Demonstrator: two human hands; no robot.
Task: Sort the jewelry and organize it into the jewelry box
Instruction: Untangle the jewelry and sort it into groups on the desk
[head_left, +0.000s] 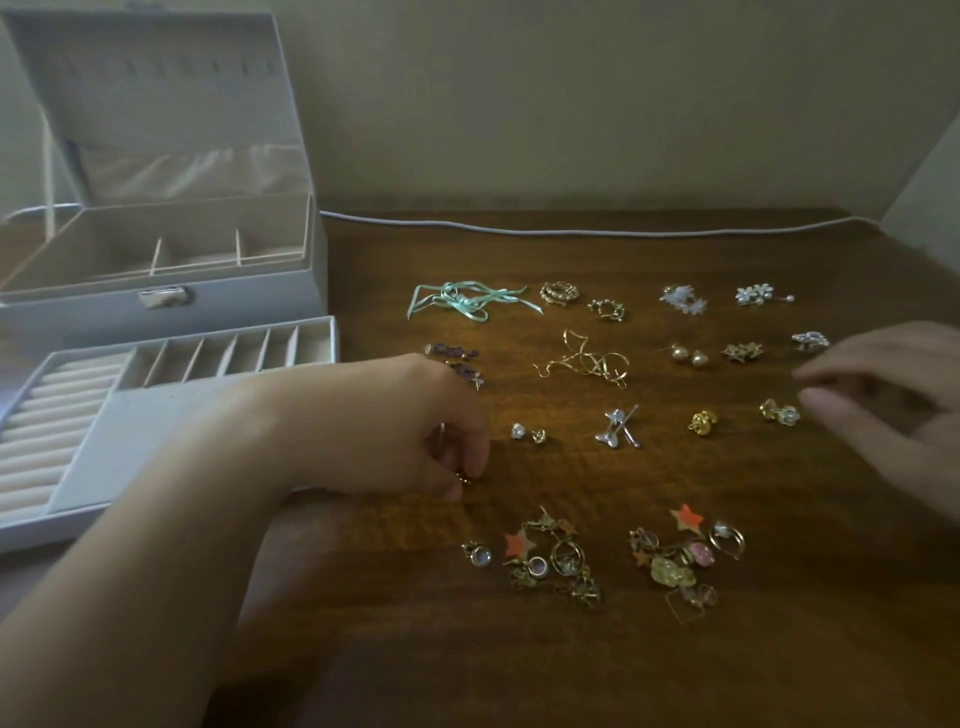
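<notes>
A white jewelry box (156, 306) stands open at the left, its lid up and its lower drawer (171, 395) pulled out, showing ring rolls and narrow slots. Earrings lie in pairs across the brown table: a mint ribbon pair (467, 301), gold wire hoops (584, 358), pearl studs (688, 356), white flower pairs (683, 300). Two mixed heaps (550, 558) (675, 561) lie near the front. My left hand (405, 426) pinches a small gold piece (462, 479) against the table. Over the right side my right hand (893, 415) hovers, blurred, fingers relaxed beside a gold flower pair (779, 413).
A thin white cable (571, 231) runs along the table's back edge by the wall. Purple drop earrings (457, 361) lie just behind my left hand. The box's top tray (156, 249) has several compartments.
</notes>
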